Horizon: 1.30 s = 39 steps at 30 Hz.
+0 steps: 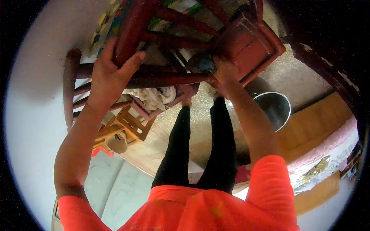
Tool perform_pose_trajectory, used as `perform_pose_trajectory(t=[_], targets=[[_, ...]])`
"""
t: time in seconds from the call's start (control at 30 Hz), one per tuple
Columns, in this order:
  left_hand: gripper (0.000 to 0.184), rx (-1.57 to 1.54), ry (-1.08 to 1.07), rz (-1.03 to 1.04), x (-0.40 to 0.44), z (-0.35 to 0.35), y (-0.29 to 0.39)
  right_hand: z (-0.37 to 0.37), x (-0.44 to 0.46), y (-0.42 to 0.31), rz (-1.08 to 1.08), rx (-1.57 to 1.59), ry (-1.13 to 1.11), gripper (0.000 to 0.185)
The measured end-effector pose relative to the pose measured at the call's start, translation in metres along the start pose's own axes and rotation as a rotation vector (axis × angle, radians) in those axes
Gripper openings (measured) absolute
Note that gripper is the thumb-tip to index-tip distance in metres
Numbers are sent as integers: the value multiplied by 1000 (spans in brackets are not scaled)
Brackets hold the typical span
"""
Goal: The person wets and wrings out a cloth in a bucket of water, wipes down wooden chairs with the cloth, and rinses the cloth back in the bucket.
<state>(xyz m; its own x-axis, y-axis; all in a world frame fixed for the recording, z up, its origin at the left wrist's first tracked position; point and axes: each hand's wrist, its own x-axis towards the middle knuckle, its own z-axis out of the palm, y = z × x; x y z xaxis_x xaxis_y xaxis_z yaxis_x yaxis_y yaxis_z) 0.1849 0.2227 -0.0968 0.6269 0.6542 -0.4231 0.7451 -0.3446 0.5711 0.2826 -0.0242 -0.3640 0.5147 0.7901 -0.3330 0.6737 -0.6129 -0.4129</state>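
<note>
Here the left fingers [133,64] curl round a dark-red chair post [130,36], and the right fingers [220,64] pinch what looks like a dark rag [206,64] at their tips. Working it there calls for a steady left hold.

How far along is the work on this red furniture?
Done: the left hand has a thick red post gripped. In hand: the right hand holds a dark bundle, perhaps a rag, by the red panel. Left: probably more wiping; how much is clean, I cannot tell.
</note>
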Motion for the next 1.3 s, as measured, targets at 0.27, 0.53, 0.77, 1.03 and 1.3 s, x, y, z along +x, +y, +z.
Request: perform_pose_trajectory(t=[0.27, 0.53, 0.77, 1.03, 1.3], targets=[[46, 148, 61, 133, 1, 1, 1, -53, -28, 44, 89, -178, -343, 39], [47, 42, 23, 37, 2, 1, -13, -25, -75, 59, -132, -90, -130, 47], [47, 57, -22, -48, 0, -2, 2, -54, 25, 172, 478, -385, 244, 31], [51, 16, 10, -83, -2, 0, 8, 7, -73, 56, 228, -143, 137, 43], [38, 32, -18, -29, 1, -4, 10, -14, -108, 34, 548, 505, 338, 51]])
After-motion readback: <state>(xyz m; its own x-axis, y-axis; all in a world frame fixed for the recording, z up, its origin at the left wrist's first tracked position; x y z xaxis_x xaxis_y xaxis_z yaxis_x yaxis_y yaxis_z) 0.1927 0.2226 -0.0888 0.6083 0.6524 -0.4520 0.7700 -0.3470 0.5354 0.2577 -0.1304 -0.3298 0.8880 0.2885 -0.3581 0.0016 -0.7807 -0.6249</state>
